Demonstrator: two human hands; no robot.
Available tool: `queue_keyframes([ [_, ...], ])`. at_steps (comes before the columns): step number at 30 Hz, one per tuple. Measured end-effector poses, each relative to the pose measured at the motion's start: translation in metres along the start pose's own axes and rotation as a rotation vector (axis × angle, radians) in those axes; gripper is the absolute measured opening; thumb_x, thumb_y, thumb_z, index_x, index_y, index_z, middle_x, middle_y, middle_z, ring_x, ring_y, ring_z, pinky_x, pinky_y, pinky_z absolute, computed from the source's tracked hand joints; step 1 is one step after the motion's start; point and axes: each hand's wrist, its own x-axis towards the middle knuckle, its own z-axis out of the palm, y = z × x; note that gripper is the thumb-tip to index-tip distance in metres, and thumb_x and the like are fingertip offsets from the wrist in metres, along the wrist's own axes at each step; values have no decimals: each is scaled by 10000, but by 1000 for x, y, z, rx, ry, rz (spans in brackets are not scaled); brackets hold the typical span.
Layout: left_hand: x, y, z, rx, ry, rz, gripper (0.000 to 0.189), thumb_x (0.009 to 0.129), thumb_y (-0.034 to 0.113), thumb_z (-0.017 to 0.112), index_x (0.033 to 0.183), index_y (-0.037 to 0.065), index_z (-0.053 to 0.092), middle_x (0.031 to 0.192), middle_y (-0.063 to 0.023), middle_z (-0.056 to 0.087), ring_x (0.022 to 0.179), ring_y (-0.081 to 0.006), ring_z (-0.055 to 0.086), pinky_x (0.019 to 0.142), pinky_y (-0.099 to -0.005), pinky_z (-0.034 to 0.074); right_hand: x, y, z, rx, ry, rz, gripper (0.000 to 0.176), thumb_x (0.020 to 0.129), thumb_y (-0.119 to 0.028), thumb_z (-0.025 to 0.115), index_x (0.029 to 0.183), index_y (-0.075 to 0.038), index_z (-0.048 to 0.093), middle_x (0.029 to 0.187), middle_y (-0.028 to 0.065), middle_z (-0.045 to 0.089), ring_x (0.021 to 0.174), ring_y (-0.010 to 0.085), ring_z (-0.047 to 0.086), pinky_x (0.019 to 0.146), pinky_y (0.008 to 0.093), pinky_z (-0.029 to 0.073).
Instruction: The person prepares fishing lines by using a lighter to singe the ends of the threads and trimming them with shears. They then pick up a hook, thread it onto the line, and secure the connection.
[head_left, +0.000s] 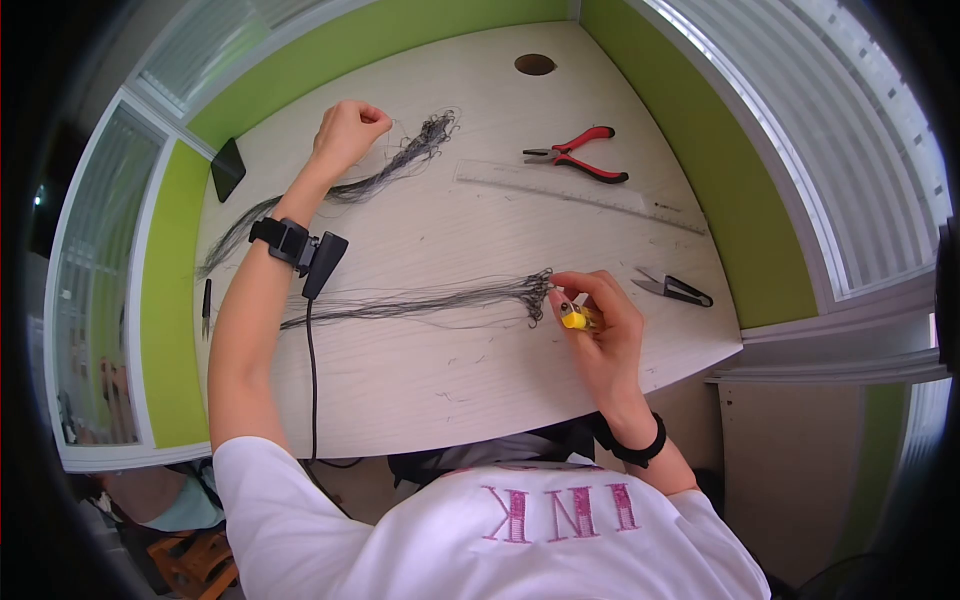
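My left hand (pixel 350 132) is closed in a pinch above the upper left of the table, beside a bundle of dark thin strands (pixel 385 175); what it pinches is too fine to make out. Lower down, my right hand (pixel 603 325) is closed around a small tool with a yellow end (pixel 575 317). Its fingertips meet the curled, looped end of a second bundle of dark strands (pixel 440 298), which stretches left across the table and passes by my left forearm.
Red-handled pliers (pixel 592 158) and a clear ruler (pixel 580 190) lie at the upper right of the table (pixel 470 390). Small snips (pixel 675 288) lie right of my right hand. At the left are a black phone (pixel 228 170) and tweezers (pixel 206 308). A cable hangs from my left wrist device.
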Motion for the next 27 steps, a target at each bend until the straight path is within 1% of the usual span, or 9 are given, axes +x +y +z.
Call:
queue_keyframes([
  [4,-44,48,-23,-87,97,124,169,789,149,620,808,-17,646,721,-77,643,668,-110,577,612,-256,462,1,0,-2,33,1,-16,168,771,14,614,933,-29,598,761,49,546,545,106,406,504,225,339],
  [6,-67,64,-24,-380,113,218,122,834,107,580,869,-9,598,769,-59,637,670,-84,556,594,-219,454,0,-1,-2,44,-2,-42,159,775,7,616,929,-30,599,756,47,541,543,105,396,501,226,332],
  [7,-79,72,-24,-373,116,213,122,834,107,580,869,-9,598,769,-59,637,670,-84,556,594,-219,454,-1,-1,-2,55,3,-63,151,779,-1,617,925,-32,599,752,44,536,541,103,386,497,226,326],
  [10,-112,100,-17,-603,-52,123,87,860,72,548,903,-4,550,804,-51,626,693,-76,558,583,-195,444,-6,-6,-8,31,40,-101,136,787,-12,618,921,-31,598,748,44,531,550,104,386,502,224,323],
  [12,-130,120,-4,-607,-129,340,90,854,56,554,919,-5,536,784,-48,608,689,-74,554,565,-197,436,-8,-4,-16,25,87,-104,132,789,-12,617,918,-29,598,745,43,528,556,103,387,505,220,322],
  [15,-156,151,7,-761,-338,337,108,864,56,555,946,-6,522,781,-49,593,696,-78,554,576,-201,436,-15,-2,-30,30,157,-55,124,788,-7,620,909,-28,605,751,37,529,572,96,396,514,211,320],
  [18,-174,169,5,-1116,-591,206,145,883,63,541,1003,13,478,815,-71,589,723,-98,562,609,-209,437,-21,-10,-40,80,175,-112,133,779,0,628,909,-33,633,787,28,551,595,83,425,516,211,321],
  [22,-186,161,-2,-1153,-650,283,154,881,52,538,1011,23,460,826,-75,588,730,-105,570,602,-210,432,-26,-27,-34,161,171,-177,162,769,11,634,924,-37,639,806,39,562,630,96,482,522,210,337],
  [27,-197,145,-17,-1116,-711,343,156,892,69,529,1016,20,448,831,-54,586,768,-99,574,635,-208,421,-31,-33,-15,41,84,-414,211,723,56,634,909,-44,641,806,57,562,679,153,542,565,245,411],
])
